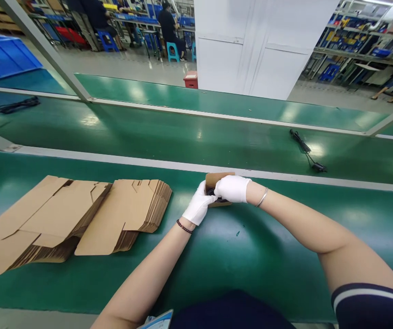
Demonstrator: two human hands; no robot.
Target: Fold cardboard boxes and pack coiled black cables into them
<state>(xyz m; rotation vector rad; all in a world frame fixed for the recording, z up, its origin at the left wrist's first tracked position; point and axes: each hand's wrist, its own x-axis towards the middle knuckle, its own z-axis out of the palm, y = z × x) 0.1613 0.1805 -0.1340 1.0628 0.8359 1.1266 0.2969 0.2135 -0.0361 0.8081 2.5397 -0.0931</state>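
A small brown cardboard box (220, 177) stands on the green work surface with its back flap raised. Inside it shows part of a black cable (221, 199), mostly covered by my hands. My left hand (198, 204), in a white glove, is closed on the box's left side, with its fingertips at the opening. From the right, my right hand (232, 188), gloved too, reaches over the box with its fingers bent down onto the cable. Part of those fingers is hidden inside the box.
Two stacks of flattened cartons, a nearer-left stack (55, 205) and a smaller stack (131, 205), lie to the left. Across a pale rail, bundled black cables (301, 142) (20, 105) rest on a green belt. A blue bin (4, 59) sits far left; people work beyond.
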